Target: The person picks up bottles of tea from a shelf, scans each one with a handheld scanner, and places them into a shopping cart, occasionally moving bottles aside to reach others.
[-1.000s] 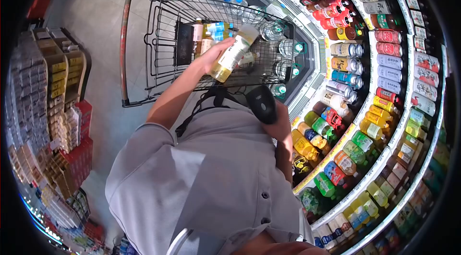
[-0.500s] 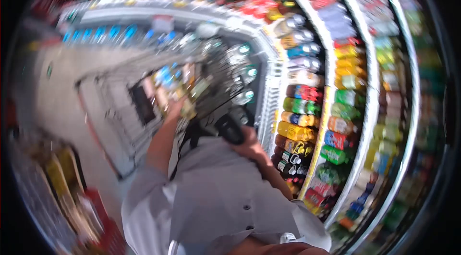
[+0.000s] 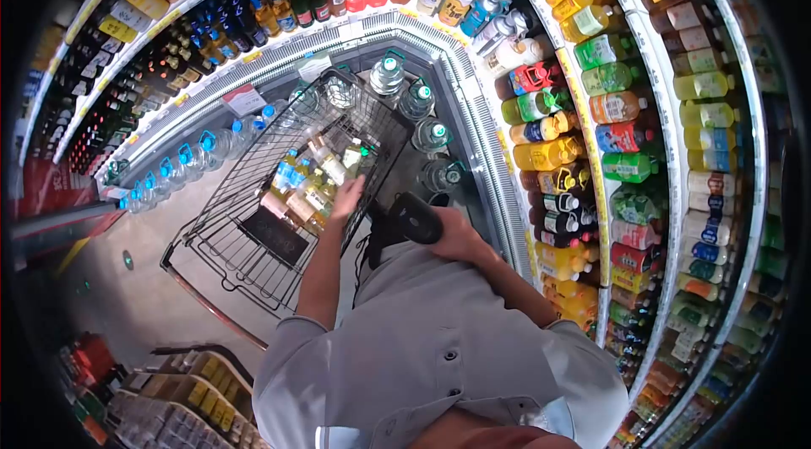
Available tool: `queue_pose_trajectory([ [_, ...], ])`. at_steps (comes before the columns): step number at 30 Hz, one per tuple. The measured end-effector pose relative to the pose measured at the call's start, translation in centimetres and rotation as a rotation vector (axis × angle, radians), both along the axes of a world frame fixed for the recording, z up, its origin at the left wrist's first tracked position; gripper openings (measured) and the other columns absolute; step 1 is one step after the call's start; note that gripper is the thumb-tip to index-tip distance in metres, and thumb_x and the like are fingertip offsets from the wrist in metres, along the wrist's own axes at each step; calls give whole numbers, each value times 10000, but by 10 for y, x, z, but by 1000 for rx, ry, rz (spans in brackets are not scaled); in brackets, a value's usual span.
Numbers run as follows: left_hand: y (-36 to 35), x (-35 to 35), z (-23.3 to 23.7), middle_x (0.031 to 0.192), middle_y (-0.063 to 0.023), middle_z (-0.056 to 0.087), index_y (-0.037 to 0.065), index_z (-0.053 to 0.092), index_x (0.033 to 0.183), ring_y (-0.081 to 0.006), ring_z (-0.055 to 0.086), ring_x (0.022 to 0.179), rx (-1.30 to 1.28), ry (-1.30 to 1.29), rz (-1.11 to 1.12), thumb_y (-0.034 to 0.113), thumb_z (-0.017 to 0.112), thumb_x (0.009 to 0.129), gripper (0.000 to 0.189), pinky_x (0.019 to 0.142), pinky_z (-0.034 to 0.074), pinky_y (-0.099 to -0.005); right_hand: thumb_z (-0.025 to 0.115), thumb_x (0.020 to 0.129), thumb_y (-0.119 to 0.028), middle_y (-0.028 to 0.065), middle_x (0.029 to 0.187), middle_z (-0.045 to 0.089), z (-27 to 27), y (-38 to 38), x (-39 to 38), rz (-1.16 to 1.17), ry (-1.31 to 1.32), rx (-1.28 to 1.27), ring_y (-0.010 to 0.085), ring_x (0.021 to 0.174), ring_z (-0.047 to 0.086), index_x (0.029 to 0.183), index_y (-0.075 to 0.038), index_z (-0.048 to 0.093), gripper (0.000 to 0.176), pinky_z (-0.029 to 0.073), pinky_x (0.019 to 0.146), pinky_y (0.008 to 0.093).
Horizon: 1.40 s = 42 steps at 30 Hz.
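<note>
My left hand (image 3: 347,197) reaches into the wire shopping cart (image 3: 211,225), its fingers closed at a small clear bottle (image 3: 356,155) with a green cap. Several more small bottles lie close beside it, among them some with blue caps (image 3: 291,172) and yellowish ones (image 3: 309,204). A blurred pale bottle (image 3: 318,145) is just beyond. In front of my waist, my right hand (image 3: 459,235) is wrapped around a black handheld device (image 3: 414,218) with a rounded end.
Drink shelves (image 3: 608,195) curve along the right and far sides. Large water jugs (image 3: 427,135) with green handles stand on the floor behind the cart, and blue-capped water bottles (image 3: 173,170) line the left. Stacked boxes (image 3: 190,394) sit at lower left.
The view has turned and sharpened, with the cart now farther right in it. My left hand has shifted right across the bottles; my right hand keeps the black device.
</note>
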<state>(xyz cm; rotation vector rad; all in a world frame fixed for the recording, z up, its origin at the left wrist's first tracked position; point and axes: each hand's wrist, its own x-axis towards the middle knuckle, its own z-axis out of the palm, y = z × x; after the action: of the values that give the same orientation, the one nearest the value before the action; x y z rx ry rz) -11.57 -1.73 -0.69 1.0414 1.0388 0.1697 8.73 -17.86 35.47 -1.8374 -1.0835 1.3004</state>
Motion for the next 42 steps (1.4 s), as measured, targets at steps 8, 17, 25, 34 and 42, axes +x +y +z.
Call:
queue_pose_trajectory([
  [8,-33,66,62,1053,-200,731,101,657,1240,-378,682,1056,446,549,-385,478,541,978,473,921,512,-448,717,759,-99,202,883,697,-7,-23,39,19,41,204,360,842,692,1030,4,652,297,512,761,398],
  [17,-24,16,-7,753,-32,659,63,709,1070,-127,591,578,156,246,-132,204,664,927,205,573,505,-313,693,734,-117,219,944,693,-19,-55,88,-15,20,287,430,934,648,1024,-15,655,310,503,808,479],
  [25,-33,-1,26,968,-227,709,43,686,1097,-381,689,916,659,618,-397,287,653,879,329,805,533,-462,780,760,-159,170,899,713,-47,-127,163,-226,98,277,234,827,702,1053,16,659,362,523,766,367],
  [34,-79,107,93,1488,-242,463,3,351,1507,-405,417,1398,608,1238,-306,703,470,907,930,1136,312,-556,786,776,-215,173,911,724,-69,-146,234,-224,67,240,351,871,707,984,-28,677,299,535,766,410],
  [42,-86,127,85,1597,-256,256,38,233,1564,-410,235,1490,467,1285,-408,757,449,886,1012,1178,216,-581,761,825,-247,177,965,719,-49,-135,261,-155,105,272,321,920,707,1056,-21,659,339,524,802,410],
])
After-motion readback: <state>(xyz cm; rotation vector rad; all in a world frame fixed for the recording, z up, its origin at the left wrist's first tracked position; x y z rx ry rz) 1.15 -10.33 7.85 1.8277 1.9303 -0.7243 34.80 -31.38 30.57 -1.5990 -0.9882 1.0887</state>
